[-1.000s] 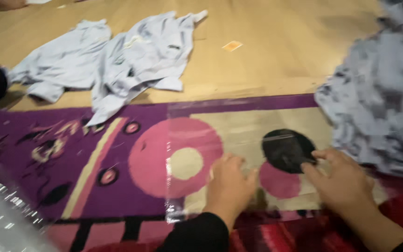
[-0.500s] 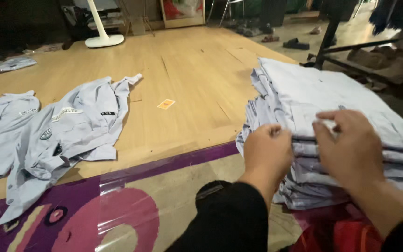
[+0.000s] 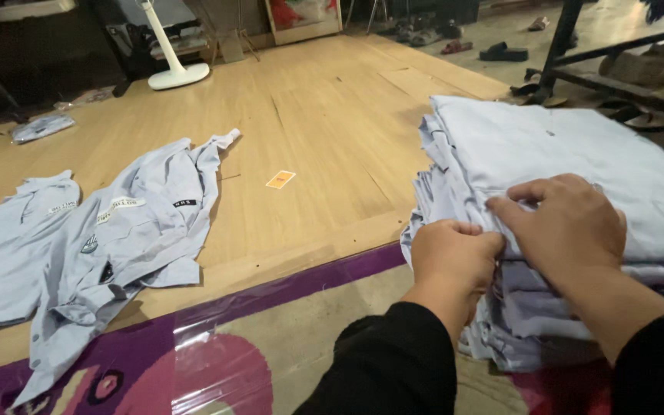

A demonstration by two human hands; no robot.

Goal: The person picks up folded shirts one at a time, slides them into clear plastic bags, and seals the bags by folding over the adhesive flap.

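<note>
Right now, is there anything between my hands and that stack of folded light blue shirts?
Nothing visible. The left hand already grips the near edge of the stack of folded light blue shirts, and the right hand lies on top with fingertips pinching the upper layer. Both touch the cloth directly.

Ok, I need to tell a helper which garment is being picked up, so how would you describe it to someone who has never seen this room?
Start at the wooden floor, then go to the tall stack of folded pale blue shirts at its right edge. The left hand and right hand pinch the top folded shirt's near edge. Unlike the loose shirts spread out further left, it is neatly folded.
</note>
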